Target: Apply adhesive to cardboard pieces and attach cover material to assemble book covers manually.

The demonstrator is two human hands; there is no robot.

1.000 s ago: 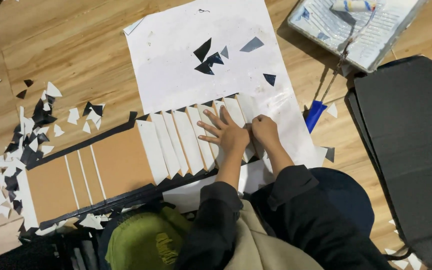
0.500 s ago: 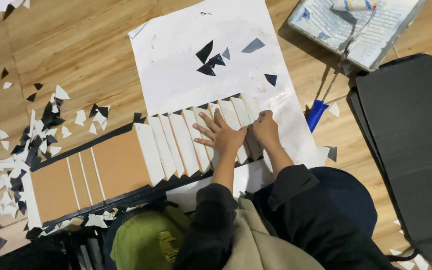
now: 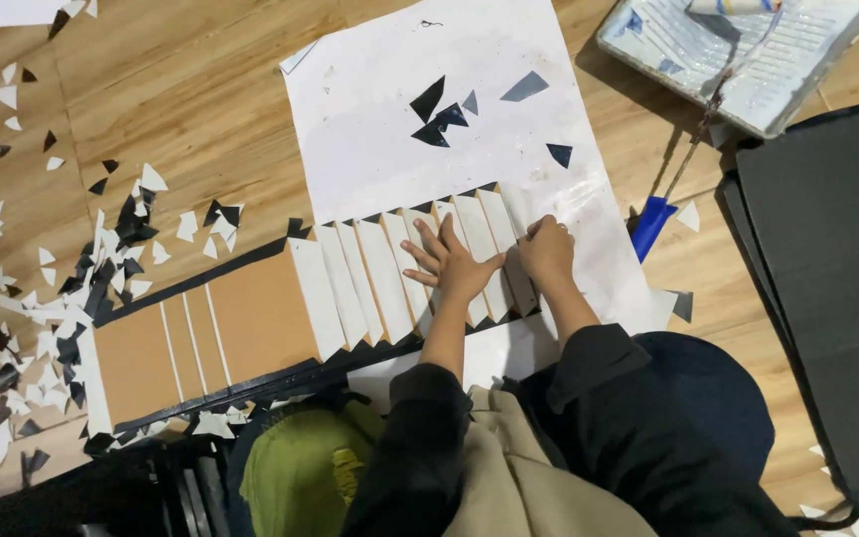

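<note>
Where both hands [image 3: 494, 261] press, strips [image 3: 390, 278] crosswise.

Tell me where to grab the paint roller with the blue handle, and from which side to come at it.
Take the paint roller by its blue handle, probably from the lower left. That grip end lies bare on the wood floor, pointing away from the paint tray. The thin wire shaft runs up into the tray and the roller head rests inside, so those parts are awkward to grasp and likely messy.

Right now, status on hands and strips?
Left hand flat, fingers spread on white strips. Right hand pressing the end strip. Black scraps on white sheet, clear of hands.
</note>
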